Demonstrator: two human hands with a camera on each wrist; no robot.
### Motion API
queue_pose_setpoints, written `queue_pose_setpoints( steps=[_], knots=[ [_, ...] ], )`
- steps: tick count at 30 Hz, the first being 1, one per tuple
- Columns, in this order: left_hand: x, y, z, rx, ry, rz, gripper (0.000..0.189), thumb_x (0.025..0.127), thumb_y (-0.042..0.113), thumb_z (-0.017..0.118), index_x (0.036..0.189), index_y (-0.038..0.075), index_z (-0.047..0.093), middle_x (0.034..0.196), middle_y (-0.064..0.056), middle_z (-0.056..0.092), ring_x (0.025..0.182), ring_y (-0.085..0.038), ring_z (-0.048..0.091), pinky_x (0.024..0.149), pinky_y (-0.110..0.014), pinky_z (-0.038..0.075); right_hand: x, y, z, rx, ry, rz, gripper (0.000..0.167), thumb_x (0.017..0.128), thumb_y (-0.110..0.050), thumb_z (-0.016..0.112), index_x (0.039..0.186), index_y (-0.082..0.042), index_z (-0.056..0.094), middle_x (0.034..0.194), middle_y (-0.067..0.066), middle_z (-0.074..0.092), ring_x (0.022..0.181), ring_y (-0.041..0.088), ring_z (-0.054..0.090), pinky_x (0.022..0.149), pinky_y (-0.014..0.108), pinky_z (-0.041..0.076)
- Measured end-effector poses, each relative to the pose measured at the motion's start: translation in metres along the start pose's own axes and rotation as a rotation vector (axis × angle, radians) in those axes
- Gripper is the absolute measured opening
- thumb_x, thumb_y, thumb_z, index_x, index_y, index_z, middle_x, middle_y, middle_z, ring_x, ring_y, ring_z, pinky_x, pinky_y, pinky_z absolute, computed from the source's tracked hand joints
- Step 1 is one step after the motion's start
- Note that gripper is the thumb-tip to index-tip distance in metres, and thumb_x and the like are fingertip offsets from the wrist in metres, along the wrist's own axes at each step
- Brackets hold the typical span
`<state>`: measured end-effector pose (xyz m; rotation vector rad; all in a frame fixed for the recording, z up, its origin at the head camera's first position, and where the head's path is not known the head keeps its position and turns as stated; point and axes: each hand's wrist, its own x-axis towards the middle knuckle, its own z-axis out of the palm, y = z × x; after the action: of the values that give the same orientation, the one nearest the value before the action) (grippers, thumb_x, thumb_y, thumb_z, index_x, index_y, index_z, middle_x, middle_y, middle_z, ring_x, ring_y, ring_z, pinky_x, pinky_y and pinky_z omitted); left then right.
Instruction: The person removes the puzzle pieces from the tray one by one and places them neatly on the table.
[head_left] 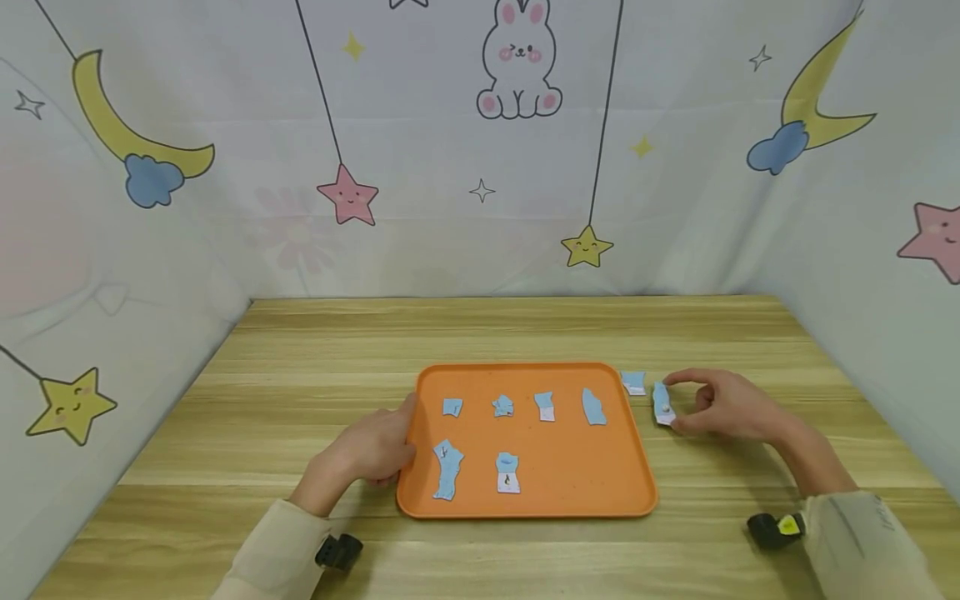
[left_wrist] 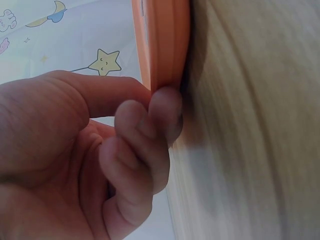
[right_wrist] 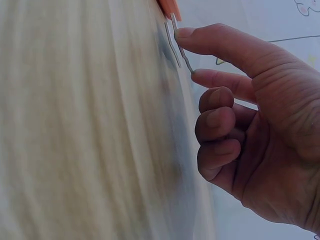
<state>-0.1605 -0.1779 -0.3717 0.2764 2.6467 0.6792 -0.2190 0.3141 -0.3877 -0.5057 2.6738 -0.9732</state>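
My left hand (head_left: 377,446) is at the left side of an orange tray (head_left: 577,471), thumb and index finger pinching its rim in the left wrist view, the other fingers curled. My right hand (head_left: 733,408) holds a torn piece of blue-and-white paper (head_left: 662,403) between thumb and index finger, right of the tray. Edge-on, that paper (right_wrist: 184,52) looks thin and slightly bent in the right wrist view, and the remaining fingers are folded in. Beyond it, a second paper piece (head_left: 633,383) lies close to the tray's right rim.
Several torn blue paper pieces lie apart inside the tray, among them a long one (head_left: 447,471) and one with a white lower part (head_left: 507,473). The wooden table (head_left: 337,342) meets a printed white curtain (head_left: 450,267) at the back and sides.
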Motion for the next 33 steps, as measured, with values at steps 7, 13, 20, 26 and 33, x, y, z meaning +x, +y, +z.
queue_pose_setpoints(
  steps=[7,13,20,26,33],
  knots=[
    [0.0,0.0,0.0,-0.014,0.009,0.005,0.069,0.095,-0.001,0.052,0.16,-0.001,0.028,0.048,-0.001,0.052,0.039,-0.011,0.045,0.043,-0.025,0.035,0.004,0.004,-0.002,-0.005,0.008,-0.002,0.063,0.085,-0.024,0.086,0.139,-0.001,0.062,0.063,-0.007,0.038,0.054,0.004,0.036,0.052,0.023,0.036],
    [-0.001,0.0,-0.001,-0.011,-0.005,-0.003,0.075,0.097,0.0,0.051,0.165,-0.001,0.02,0.049,-0.001,0.053,0.04,-0.012,0.045,0.043,-0.025,0.035,0.005,0.006,-0.003,-0.028,0.01,0.008,0.064,0.085,-0.025,0.086,0.14,-0.002,0.062,0.063,-0.006,0.039,0.054,0.004,0.036,0.052,0.023,0.036],
    [-0.001,0.0,-0.001,-0.018,-0.006,-0.002,0.077,0.097,0.0,0.05,0.166,-0.003,0.016,0.048,0.0,0.052,0.039,-0.012,0.044,0.043,-0.025,0.034,0.007,0.006,-0.008,-0.053,0.005,0.027,0.067,0.086,-0.026,0.086,0.143,-0.002,0.06,0.062,-0.006,0.038,0.053,0.005,0.035,0.051,0.024,0.036],
    [-0.002,0.0,-0.002,-0.016,-0.013,0.004,0.077,0.097,0.0,0.049,0.166,-0.004,0.015,0.048,0.0,0.052,0.039,-0.012,0.044,0.043,-0.024,0.035,0.009,0.007,-0.012,-0.009,-0.018,0.06,0.071,0.086,-0.026,0.085,0.146,-0.001,0.056,0.062,-0.005,0.039,0.051,0.007,0.038,0.05,0.026,0.04],
    [-0.004,0.0,-0.003,-0.008,-0.013,0.006,0.079,0.096,-0.001,0.05,0.166,-0.005,0.013,0.047,0.0,0.052,0.039,-0.013,0.045,0.044,-0.024,0.034,0.012,0.012,-0.016,-0.014,-0.022,0.085,0.072,0.087,-0.027,0.085,0.147,-0.001,0.055,0.062,-0.004,0.041,0.049,0.007,0.04,0.049,0.026,0.04]
  ],
)
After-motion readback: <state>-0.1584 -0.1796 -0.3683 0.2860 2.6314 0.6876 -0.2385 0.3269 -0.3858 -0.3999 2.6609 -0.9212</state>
